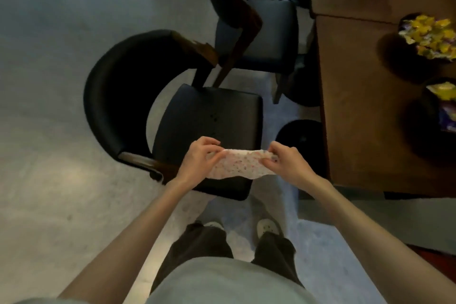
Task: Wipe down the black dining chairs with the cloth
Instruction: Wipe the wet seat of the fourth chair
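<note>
A black dining chair (209,116) with a curved backrest stands directly in front of me, its seat facing up. A small white cloth (240,164) with tiny coloured dots is stretched between both hands above the seat's near edge. My left hand (199,159) pinches the cloth's left end. My right hand (283,163) pinches its right end. A second black chair (266,32) stands farther back, pushed toward the table.
A brown wooden table (365,111) runs along the right side, with dark bowls of yellow and purple wrapped sweets (429,37). A round black table base (303,138) sits on the grey floor beside the near chair. My feet stand just behind the seat.
</note>
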